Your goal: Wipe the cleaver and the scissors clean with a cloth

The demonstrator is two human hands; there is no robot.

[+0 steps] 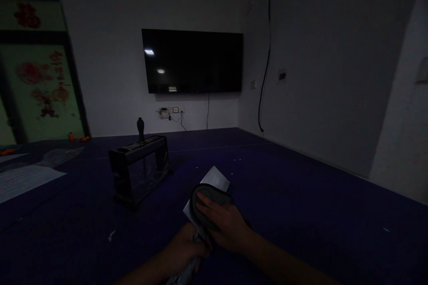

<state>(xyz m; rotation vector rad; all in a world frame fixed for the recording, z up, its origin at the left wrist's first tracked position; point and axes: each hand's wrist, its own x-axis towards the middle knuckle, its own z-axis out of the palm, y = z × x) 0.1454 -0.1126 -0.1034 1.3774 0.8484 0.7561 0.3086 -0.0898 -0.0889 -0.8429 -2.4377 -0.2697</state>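
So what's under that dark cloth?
A flat shiny blade; its corners poke out past the cloth. Its middle is hidden by cloth and right hand; the left hand grips its lower end.

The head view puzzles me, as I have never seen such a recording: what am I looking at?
There is no machine here: a camera worn on a person's head looks forward and down at their own two bare hands in a dim room. The left hand grips the lower end of a flat silvery blade, and the right hand lies flat on a dark cloth pressed against it. On the purple floor beyond stands a dark rack with one dark handle sticking up from its top; pale sheets lie far left. A black screen hangs on the wall.
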